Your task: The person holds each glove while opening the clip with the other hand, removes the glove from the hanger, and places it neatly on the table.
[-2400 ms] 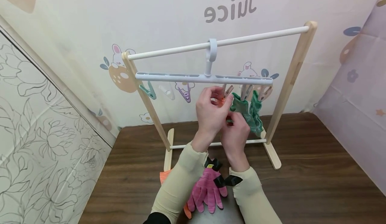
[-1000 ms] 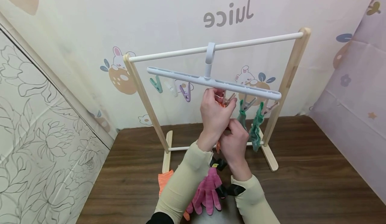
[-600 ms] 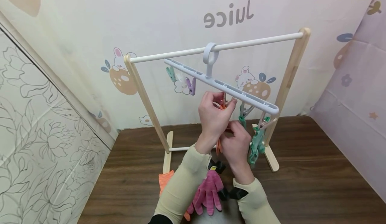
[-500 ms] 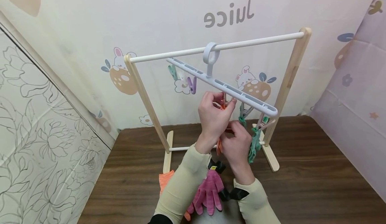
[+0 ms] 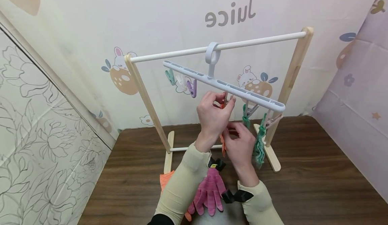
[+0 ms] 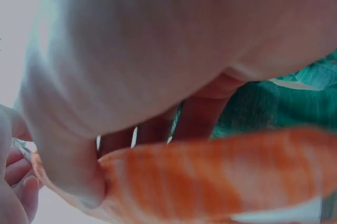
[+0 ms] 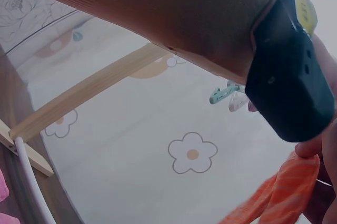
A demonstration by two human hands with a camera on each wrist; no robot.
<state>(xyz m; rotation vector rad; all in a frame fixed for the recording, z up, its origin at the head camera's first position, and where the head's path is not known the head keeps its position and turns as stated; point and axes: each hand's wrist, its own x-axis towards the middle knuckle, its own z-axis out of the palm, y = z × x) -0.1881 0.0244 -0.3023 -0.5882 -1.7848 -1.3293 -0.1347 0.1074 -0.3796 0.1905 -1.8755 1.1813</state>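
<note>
In the head view my left hand pinches a pale pink clothespin under the right half of the light-blue hanger. Just below it my right hand pinches an orange knit glove, whose upper part lies at the clothespin. Whether the clothespin bites the cuff is hidden by fingers. In the left wrist view the right hand spans the orange glove with thumb and fingers. The right wrist view shows two hanging fingers of the orange glove.
Green knitwear hangs from two clothespins at right. Green, white and purple clothespins hang at left. The hanger hooks over the white rod of a wooden rack. Pink gloves and an orange glove lie on the table.
The hanger has swivelled, its right end coming nearer, then swung back slightly. The left hand stays at the clothespin. More of the orange glove shows beneath it.
</note>
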